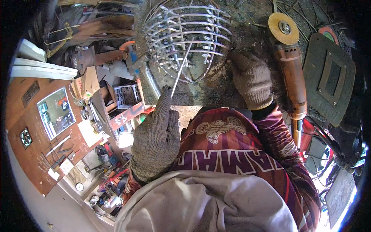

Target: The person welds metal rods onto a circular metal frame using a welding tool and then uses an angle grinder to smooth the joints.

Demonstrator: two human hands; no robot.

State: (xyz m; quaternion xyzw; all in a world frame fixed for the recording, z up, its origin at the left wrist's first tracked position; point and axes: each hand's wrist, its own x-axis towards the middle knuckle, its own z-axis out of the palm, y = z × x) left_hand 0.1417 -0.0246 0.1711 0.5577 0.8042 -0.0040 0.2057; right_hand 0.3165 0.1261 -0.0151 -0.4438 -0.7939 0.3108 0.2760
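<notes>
A rounded cage of bent metal rods [189, 25] lies on the dark worktop, its curved bars crossing upright ones. My left hand [154, 139], in a grey-brown knitted glove, is at the worktop's near edge. Its forefinger and thumb close around the lower end of a thin straight metal rod [181, 71], which slants up over the cage. My right hand [253, 79], gloved alike, rests on the worktop beside the cage's right side. Its fingertips are dark and in shadow, so whether they grip anything is hidden.
An angle grinder [291, 77] with a yellowish disc lies right of my right hand, beside a dark welding shield [328, 79]. Left of the cage are a clamp [133, 58] and a plastic crate [128, 96]. A brown tool board [42, 154] stands farther left.
</notes>
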